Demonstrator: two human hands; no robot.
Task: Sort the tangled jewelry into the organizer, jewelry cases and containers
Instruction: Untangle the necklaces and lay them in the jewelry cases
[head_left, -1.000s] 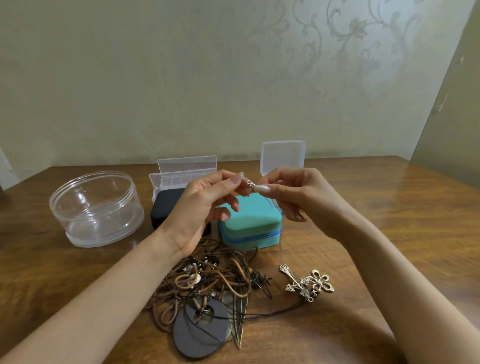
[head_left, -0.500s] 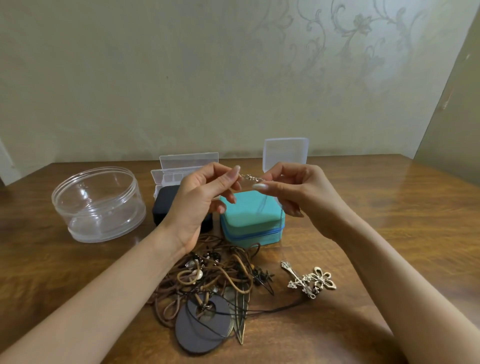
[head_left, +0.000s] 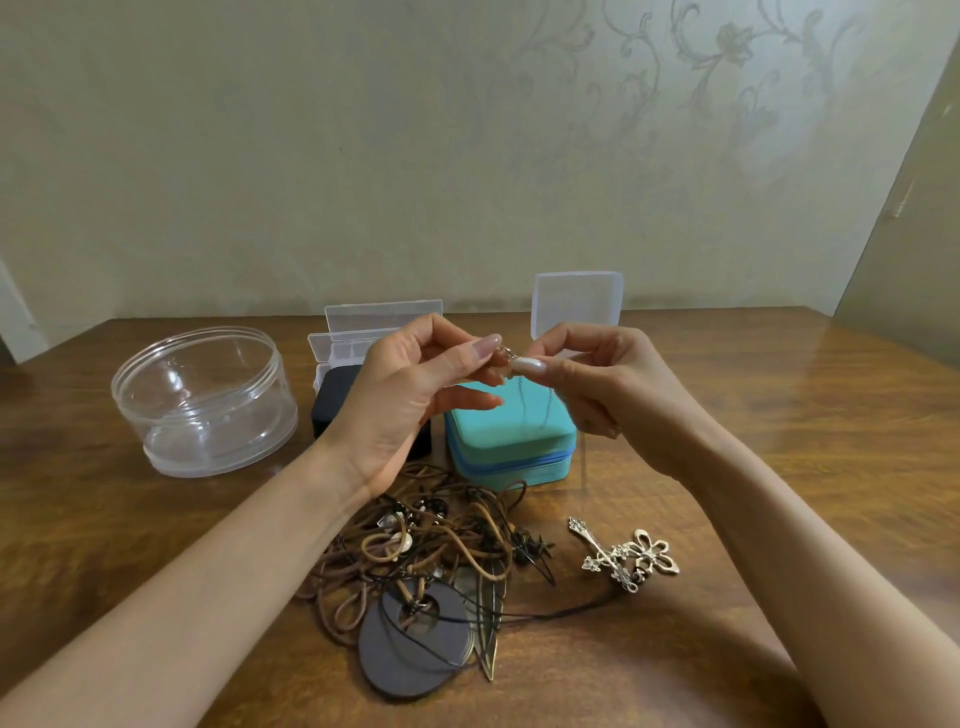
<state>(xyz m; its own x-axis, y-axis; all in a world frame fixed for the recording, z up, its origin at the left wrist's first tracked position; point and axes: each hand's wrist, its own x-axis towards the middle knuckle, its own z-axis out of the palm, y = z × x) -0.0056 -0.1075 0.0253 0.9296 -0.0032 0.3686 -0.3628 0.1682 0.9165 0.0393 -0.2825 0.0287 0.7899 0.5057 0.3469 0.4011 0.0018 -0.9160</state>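
Note:
My left hand (head_left: 410, 400) and my right hand (head_left: 608, 395) meet above the teal zip jewelry case (head_left: 511, 434), both pinching a small silver piece (head_left: 506, 354) between fingertips; a thin chain hangs from it over the case. Below lies a tangle of brown and black cord necklaces (head_left: 431, 551) with a dark round pendant (head_left: 410, 644). Silver flower and cross pendants (head_left: 628, 556) lie to the right of the tangle. A black jewelry case (head_left: 335, 400) sits partly hidden behind my left hand.
A clear round container (head_left: 205, 400) stands at the left of the wooden table (head_left: 779, 415). A clear compartment organizer (head_left: 363, 332) with its lid up stands behind the black case. A small clear square box (head_left: 576, 301) with raised lid stands behind my right hand.
The hands have drawn closer together, so the small silver piece stretched between the fingertips half a second ago is now bunched between them.

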